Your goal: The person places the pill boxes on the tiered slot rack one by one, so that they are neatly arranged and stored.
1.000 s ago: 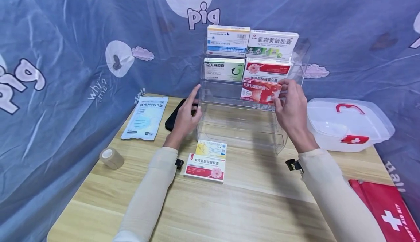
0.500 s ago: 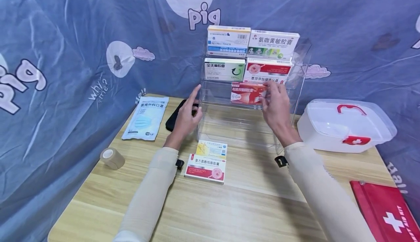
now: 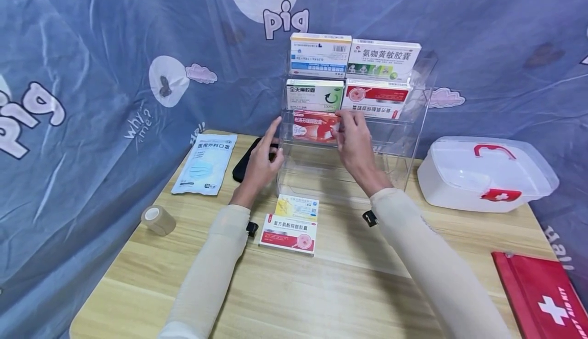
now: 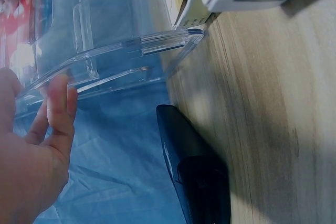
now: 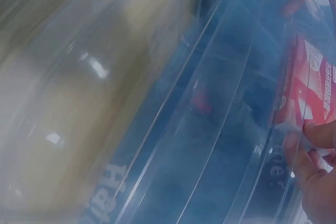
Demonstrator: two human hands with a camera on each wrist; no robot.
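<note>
My right hand [image 3: 356, 142] pinches the right end of a red medicine box [image 3: 314, 126] between thumb and fingers. This box stands at the left of the third tier of a clear acrylic display rack [image 3: 340, 163], just below a green-and-white medicine box [image 3: 314, 95]. In the right wrist view, the thumb and fingers hold the red box's [image 5: 310, 85] near end. My left hand [image 3: 262, 163] rests at the rack's left side with its index finger extended. The left wrist view shows its fingers [image 4: 60, 108] against the clear side edge.
Upper tiers hold a blue-and-white box [image 3: 318, 55], a green-patterned white box [image 3: 383, 59] and a red-and-white box [image 3: 375, 99]. Two more boxes, one yellow [image 3: 296, 207] and one red-and-white [image 3: 288, 233], lie in front. Around stand a mask packet [image 3: 204, 164], tape roll [image 3: 158, 220], black case [image 3: 245, 160], lidded container [image 3: 487, 175] and red pouch [image 3: 535, 288].
My right hand has slid the red medicine box leftward along the third tier, from the right half to the left end. My left hand has stayed at the rack's side.
</note>
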